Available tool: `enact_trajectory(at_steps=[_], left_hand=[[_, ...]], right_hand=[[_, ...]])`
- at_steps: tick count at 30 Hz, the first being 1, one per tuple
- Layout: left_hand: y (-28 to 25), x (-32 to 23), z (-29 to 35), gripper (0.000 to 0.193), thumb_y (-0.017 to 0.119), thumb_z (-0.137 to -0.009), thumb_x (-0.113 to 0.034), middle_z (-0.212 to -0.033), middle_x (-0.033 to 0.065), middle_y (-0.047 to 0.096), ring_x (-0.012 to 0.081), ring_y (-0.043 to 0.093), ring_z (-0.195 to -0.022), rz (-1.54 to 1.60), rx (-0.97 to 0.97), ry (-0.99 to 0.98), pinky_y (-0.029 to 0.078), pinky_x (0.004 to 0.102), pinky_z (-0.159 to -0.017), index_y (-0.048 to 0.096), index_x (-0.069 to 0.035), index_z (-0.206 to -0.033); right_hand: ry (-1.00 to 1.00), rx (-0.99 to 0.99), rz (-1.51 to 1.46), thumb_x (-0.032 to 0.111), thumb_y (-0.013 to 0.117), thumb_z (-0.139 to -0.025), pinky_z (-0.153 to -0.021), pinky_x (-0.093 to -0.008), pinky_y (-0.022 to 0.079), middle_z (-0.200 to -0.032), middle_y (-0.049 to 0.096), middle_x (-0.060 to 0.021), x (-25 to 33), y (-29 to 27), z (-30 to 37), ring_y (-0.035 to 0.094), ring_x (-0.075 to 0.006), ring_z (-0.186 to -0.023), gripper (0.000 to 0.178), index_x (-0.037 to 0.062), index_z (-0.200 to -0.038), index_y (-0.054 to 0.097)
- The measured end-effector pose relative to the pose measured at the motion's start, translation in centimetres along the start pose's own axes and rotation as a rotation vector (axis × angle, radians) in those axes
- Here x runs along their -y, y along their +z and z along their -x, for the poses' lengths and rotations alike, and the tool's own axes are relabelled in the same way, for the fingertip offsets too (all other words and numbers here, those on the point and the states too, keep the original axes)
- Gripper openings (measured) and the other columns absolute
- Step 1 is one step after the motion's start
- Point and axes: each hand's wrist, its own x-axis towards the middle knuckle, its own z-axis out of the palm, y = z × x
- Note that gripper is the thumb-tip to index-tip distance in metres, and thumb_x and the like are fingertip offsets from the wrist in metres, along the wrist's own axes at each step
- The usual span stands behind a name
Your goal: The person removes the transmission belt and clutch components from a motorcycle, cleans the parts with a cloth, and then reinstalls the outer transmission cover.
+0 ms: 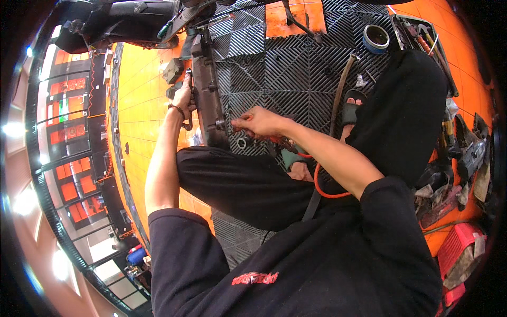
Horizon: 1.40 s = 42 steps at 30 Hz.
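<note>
A long dark part (211, 100) stands upright in the frame, left of upper centre, along the left edge of a black ribbed floor mat (296, 90). The left hand (182, 99) is at its left side, fingers bent and thumb pointing up the frame, with dark pieces showing around it; whether it grips one of them, I cannot tell. The right hand (259, 122), near the centre, has its fingers curled and drawn together just beside the part's lower right edge; what they pinch, if anything, is hidden. A small metal ring (241, 142) lies just below that hand, and an orange-red hose (318, 182) loops below the right forearm. At upper right are a blue-sided round container (376, 39) and a tray of tools (405, 34); a red basket (457, 243) sits at lower right. A grey-brown block (172, 71) lies above the left hand on the orange floor (140, 90).
</note>
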Motion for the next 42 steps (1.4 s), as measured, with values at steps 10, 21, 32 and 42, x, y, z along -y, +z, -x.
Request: enact_trajectory(at_steps=[10,21,32,42], left_hand=[[-5.6,2.5,-3.1,0.052,0.040,-0.101,-0.064,-0.076,-0.0051,0.071,0.0037,0.060,-0.048,-0.022,0.175,-0.022,0.034,0.0175,-0.031,0.068,-0.021,-0.105],[-3.9,2.3,-0.1,0.054,0.047,-0.096,-0.071,-0.062,-0.0053,0.062,0.0051,0.040,-0.037,0.131,0.044,0.034,0.024,0.0205,-0.034,0.065,-0.020,-0.093],[-2.3,1.4,0.6,0.052,0.048,-0.097,-0.068,-0.057,-0.0058,0.054,0.0070,0.032,-0.036,0.090,0.097,0.039,0.020,0.0232,-0.034,0.065,-0.019,-0.088],[-6.2,3.6,-3.2,0.090,0.034,-0.091,-0.083,-0.117,0.0184,0.068,0.0320,0.066,-0.107,-0.403,-0.192,0.131,0.054,0.0475,-0.085,0.061,-0.006,-0.129]], right_hand=[[0.058,0.117,-0.045,0.048,0.064,-0.097,-0.064,-0.0379,0.050,-0.070,0.068,-0.0122,-0.9,2.2,0.4,0.062,-0.0192,-0.062,0.049,0.0012,-0.104,0.075],[0.268,0.328,-0.142,0.045,0.063,-0.099,-0.049,-0.0328,0.044,-0.059,0.056,-0.0035,-1.3,1.1,1.0,0.050,-0.0128,-0.049,0.044,0.0025,-0.101,0.074],[0.057,0.044,-0.343,0.043,0.063,-0.099,-0.050,-0.0313,0.045,-0.064,0.061,-0.0062,0.2,-0.1,-0.2,0.055,-0.0139,-0.052,0.043,0.0017,-0.097,0.075],[-0.091,-0.276,-0.023,0.048,0.062,-0.096,-0.065,-0.0463,0.047,-0.069,0.063,-0.0199,2.4,0.2,-3.0,0.063,-0.0327,-0.064,0.049,0.0003,-0.086,0.071]])
